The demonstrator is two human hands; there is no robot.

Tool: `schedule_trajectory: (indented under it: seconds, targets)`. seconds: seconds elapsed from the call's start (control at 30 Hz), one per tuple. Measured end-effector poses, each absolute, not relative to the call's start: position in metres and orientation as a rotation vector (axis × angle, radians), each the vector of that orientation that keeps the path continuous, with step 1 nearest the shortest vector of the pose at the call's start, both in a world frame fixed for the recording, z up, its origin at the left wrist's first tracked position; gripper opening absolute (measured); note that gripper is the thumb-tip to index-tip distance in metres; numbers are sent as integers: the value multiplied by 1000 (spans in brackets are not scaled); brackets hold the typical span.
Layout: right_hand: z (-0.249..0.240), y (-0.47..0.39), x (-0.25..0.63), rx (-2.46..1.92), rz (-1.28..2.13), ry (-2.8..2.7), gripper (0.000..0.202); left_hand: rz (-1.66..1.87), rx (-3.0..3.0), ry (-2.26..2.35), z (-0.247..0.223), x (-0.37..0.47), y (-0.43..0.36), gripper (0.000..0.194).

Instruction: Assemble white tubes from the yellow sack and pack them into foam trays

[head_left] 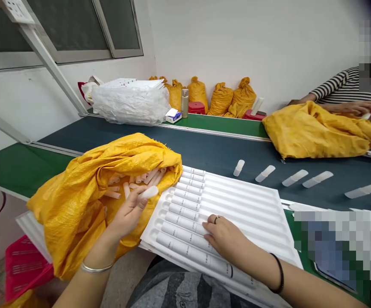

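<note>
My left hand (128,216) is closed around a white tube (149,192) with a rounded end, just above the mouth of a yellow woven sack (73,188). Loose pale tubes (153,175) lie inside that sack. A white grooved tray (252,205) rests in front of me, its left part filled with a column of white tubes (185,222) that carry small printed marks. My right hand (225,237) lies over the tray with its fingers bent onto one of these tubes; the fingertips are partly hidden.
Several frosted tubes (265,173) lie on the dark conveyor belt (211,147). Across it, a person in a striped sleeve (333,85) handles another yellow sack (320,132). A plastic-wrapped stack (131,100) stands at the back left. A phone (336,265) is at right, a pink basket (25,267) at lower left.
</note>
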State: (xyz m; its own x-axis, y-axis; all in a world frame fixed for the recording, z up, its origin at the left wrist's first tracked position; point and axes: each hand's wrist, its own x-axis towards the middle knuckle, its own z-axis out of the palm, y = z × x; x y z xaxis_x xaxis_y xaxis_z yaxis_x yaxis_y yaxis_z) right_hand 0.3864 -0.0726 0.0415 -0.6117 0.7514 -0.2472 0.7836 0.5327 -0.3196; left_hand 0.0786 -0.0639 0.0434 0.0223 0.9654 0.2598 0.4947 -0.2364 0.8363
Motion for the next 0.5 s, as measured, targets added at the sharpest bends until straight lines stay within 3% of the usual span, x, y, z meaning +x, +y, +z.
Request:
schedule_trajectory:
  seconds: [0.13,0.23,0.33,0.43,0.5]
  targets:
    - [43,-73,390,1564,-745,2789,16,1342,1820,1153,39,111,-67,24]
    - [57,-70,399,1756,-1333,2858,21,1264,2019,1097,43,135,-68,24]
    - [73,-71,404,1620,-1910,2912,23,1129,2194,1081,49,161,-71,25]
    - [82,-72,406,1511,-1948,3066,27,1099,2113,970,51,180,-75,26]
    - [83,-72,409,1679,-1874,3132,27,1192,1888,922,50,187,-77,26]
